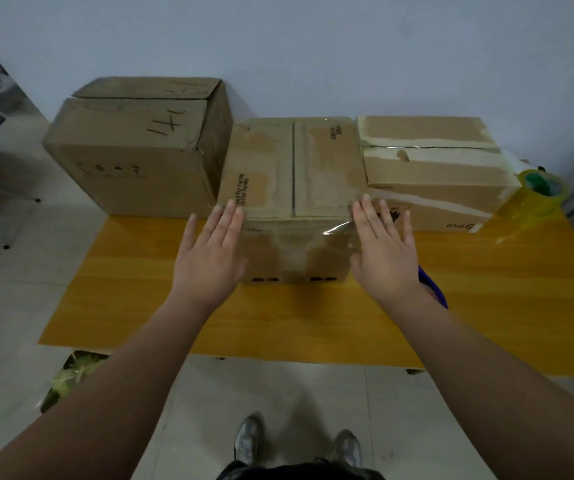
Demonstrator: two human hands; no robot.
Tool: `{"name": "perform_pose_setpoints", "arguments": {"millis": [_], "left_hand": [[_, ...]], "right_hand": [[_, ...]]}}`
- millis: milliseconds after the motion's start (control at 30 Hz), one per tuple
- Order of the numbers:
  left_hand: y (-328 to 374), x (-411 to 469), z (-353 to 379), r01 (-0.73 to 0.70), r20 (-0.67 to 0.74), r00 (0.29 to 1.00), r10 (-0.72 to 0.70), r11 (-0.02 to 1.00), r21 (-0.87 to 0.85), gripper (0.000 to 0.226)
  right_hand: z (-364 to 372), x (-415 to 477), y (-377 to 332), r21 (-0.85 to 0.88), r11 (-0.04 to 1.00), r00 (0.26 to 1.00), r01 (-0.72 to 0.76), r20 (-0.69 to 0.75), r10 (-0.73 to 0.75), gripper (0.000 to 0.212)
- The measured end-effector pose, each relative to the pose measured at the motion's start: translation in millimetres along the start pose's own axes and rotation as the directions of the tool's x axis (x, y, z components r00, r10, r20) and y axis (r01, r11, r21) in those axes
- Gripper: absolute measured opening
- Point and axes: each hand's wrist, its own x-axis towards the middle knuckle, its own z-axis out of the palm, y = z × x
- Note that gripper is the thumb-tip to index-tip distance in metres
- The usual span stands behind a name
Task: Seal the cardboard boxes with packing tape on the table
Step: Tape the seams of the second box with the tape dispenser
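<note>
Shoes (247,441) on floor, then left hand (209,258) and right hand (382,251) flat, fingers straight, either side of the middle box (292,174) on the table (174,306), contact unclear. Clear tape (339,228) curls loose at its right front corner; a rough press could crease it or shove the box. Left box (133,147) looks untaped, tape roll (541,188) far right

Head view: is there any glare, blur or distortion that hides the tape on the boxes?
Head view: dim, flat light; small glare on the clear tape at the middle box's front edge, beside the right hand; left hand slightly blurred; the wide lens bows the table edges.
</note>
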Motion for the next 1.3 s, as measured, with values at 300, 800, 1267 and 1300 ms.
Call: {"name": "perform_pose_setpoints", "arguments": {"millis": [300,800,1267,1300], "left_hand": [[-51,33,-28,-0.099,-0.114,0.993,0.032,0.747,-0.657,0.039],[-65,77,26,-0.491,-0.25,0.869,0.428,0.814,-0.312,0.046],[-45,70,-3,-0.443,-0.113,0.891,0.441,0.896,0.005,0.062],[-32,73,-11,-0.411,-0.122,0.907,0.402,0.91,-0.052,0.062]], "right_hand": [[-29,12,-108,0.238,0.954,0.983,0.181,-0.048,-0.175,0.057],[29,50,-145,-0.202,0.979,0.982,-0.004,-0.185,-0.034,0.063],[-4,36,-98,-0.059,0.998,0.988,0.032,-0.147,-0.04,0.067],[-8,34,-88,0.008,1.0,0.989,-0.019,-0.15,0.02,0.066]]}}
